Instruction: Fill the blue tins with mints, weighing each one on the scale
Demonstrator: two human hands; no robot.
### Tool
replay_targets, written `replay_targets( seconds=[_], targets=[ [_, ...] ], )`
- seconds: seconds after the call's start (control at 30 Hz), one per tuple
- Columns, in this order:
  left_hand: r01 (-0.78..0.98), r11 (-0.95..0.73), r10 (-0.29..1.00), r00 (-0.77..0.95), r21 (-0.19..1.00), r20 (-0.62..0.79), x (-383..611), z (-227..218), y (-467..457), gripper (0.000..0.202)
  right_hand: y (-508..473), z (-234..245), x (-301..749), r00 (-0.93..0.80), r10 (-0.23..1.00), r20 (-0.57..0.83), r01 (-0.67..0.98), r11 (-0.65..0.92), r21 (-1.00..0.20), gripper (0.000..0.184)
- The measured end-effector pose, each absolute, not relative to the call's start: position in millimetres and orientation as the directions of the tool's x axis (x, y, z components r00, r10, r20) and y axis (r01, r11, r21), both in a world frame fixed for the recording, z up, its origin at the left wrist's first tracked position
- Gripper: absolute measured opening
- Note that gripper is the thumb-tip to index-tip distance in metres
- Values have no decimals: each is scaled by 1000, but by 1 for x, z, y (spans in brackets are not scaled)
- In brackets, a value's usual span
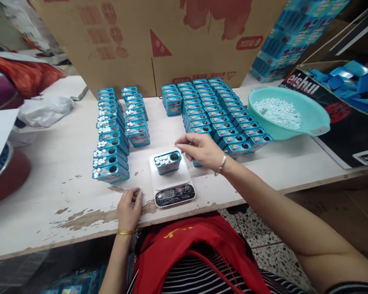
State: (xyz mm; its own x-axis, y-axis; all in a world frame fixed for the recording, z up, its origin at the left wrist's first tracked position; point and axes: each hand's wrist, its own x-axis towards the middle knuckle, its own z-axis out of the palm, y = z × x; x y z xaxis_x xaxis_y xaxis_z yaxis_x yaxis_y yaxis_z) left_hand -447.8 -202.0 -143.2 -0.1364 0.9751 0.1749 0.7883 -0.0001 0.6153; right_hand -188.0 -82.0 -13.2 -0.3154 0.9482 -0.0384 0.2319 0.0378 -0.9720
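A small blue box [168, 166] with white pellets and a dark round opening on top stands on a white digital scale [152, 171]. The scale's display is lit, its digits hard to read. My right hand [202, 152] hovers at the box's right back corner, thumb and fingertips drawn together in a pinch; whatever may be between them is too small to make out. On the table's front edge, left of the scale, rests my left hand [129, 209], holding nothing, its fingers loosely bent and the thumb apart.
Left of the scale stand two rows of blue boxes [112, 173], many topped with pellets. More blue boxes [227, 132] fill several rows at right. Beside them sits a turquoise basin [313, 110] of pellets. A large cardboard box [135, 45] stands behind; a red bowl [15, 175] is left.
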Motion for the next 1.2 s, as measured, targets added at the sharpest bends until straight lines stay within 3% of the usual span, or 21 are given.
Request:
replay_targets(
  seconds=[0.1, 0.23, 0.33, 0.43, 0.5, 0.6, 0.73, 0.87, 0.97, 1.1, 1.2],
  targets=[
    [784, 1, 976, -137, 621, 172, -448, -144, -201, 26, -105, -28, -168, -284, 920, -270, -2, -282, -959, 28],
    [775, -3, 975, -137, 632, 173, -446, -140, -206, 25, -141, -64, -146, -189, 854, -485, -118, -510, -852, 37],
    [769, -45, 971, -117, 638, 210, -443, -136, -220, 26, -164, -89, -137, -115, 819, -561, -160, -573, -804, 39],
    [795, -156, 980, 52, 586, 190, -438, -136, -235, 33, -180, -104, -133, -68, 804, -590, -171, -592, -787, 39],
    [824, -187, 981, 130, 535, 144, -434, -139, -240, 28, -185, -109, -133, -64, 802, -594, -184, -594, -783, 40],
    [848, -170, 985, 126, 502, 121, -430, -143, -241, 20, -187, -112, -136, -61, 793, -607, -218, -604, -767, 39],
    [805, -160, 983, 77, 572, 166, -429, -134, -236, 15, -188, -111, -140, -71, 779, -623, -322, -609, -725, 33],
    [787, -157, 920, -103, 596, 379, -411, -91, -212, 13, -187, -101, -144, -140, 798, -586, -332, -596, -731, 33],
    [804, -303, 851, -13, 512, 525, -382, -53, -178, 14, -180, -86, -151, -163, 853, -495, -259, -521, -813, 35],
    [849, -407, 821, 177, 338, 543, -353, -31, -137, 16, -156, -60, -168, -118, 964, -240, -164, -257, -953, 34],
    [862, -391, 809, 156, 322, 566, -354, -40, -130, 20, -130, -42, -185, -63, 998, -7, -74, -12, -997, 24]
  ],
)
